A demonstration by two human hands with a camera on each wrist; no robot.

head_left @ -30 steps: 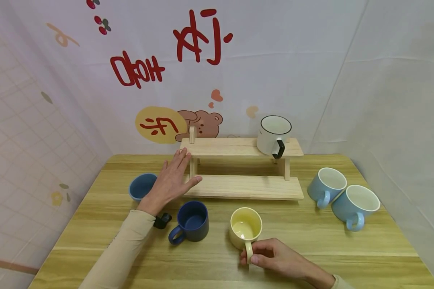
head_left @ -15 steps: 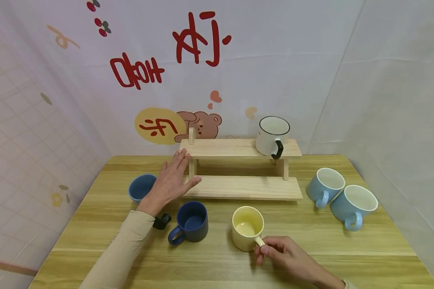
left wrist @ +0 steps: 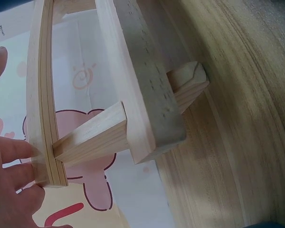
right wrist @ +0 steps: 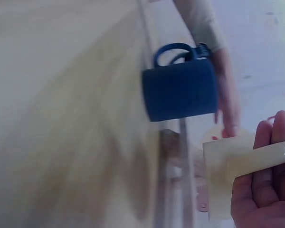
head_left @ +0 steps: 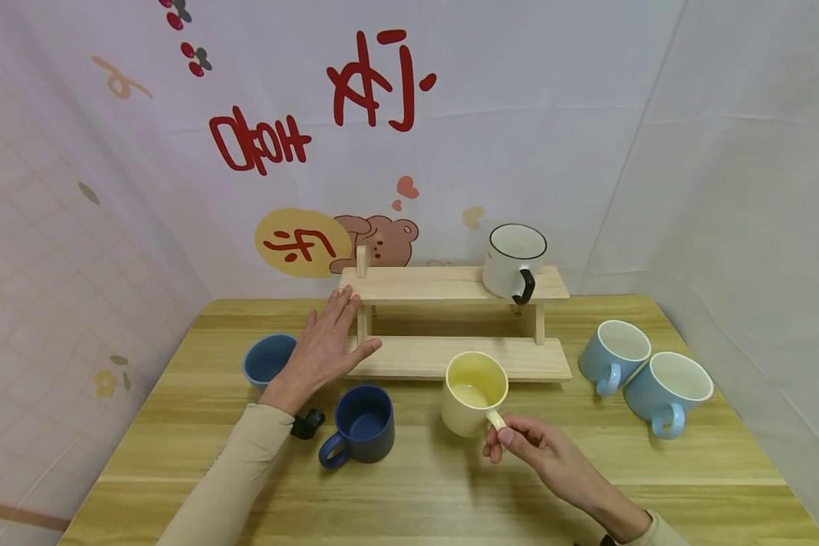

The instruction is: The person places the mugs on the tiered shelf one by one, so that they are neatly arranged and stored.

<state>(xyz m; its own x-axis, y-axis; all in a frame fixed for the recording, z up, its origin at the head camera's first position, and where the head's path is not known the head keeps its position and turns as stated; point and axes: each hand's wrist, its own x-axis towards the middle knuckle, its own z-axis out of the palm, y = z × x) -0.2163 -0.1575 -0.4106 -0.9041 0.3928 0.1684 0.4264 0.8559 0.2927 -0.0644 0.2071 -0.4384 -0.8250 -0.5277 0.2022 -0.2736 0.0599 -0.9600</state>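
My right hand (head_left: 549,459) pinches the handle of a pale yellow mug (head_left: 462,415), which hangs upright just above the table, before the lower board of a two-tier wooden shelf (head_left: 419,283). In the right wrist view, fingers curl round that yellow mug's handle (right wrist: 263,159). My left hand (head_left: 321,350) rests with its fingers straight against the left end of the upper board. The left wrist view has these fingertips touching the board's edge (left wrist: 43,118). On the right of the upper board stands a white enamel mug (head_left: 505,265) with a black rim and handle.
A dark blue mug (head_left: 375,434) stands left of the yellow one. Behind my left wrist is a partly hidden blue cup (head_left: 265,364). Two light blue mugs (head_left: 597,362) stand close together at the right of the table (head_left: 409,508). A white printed cloth hangs behind.
My right hand has turned the yellow mug so its handle points right, then raised it off the table and moved it towards the shelf. The left hand stays at the shelf's end.
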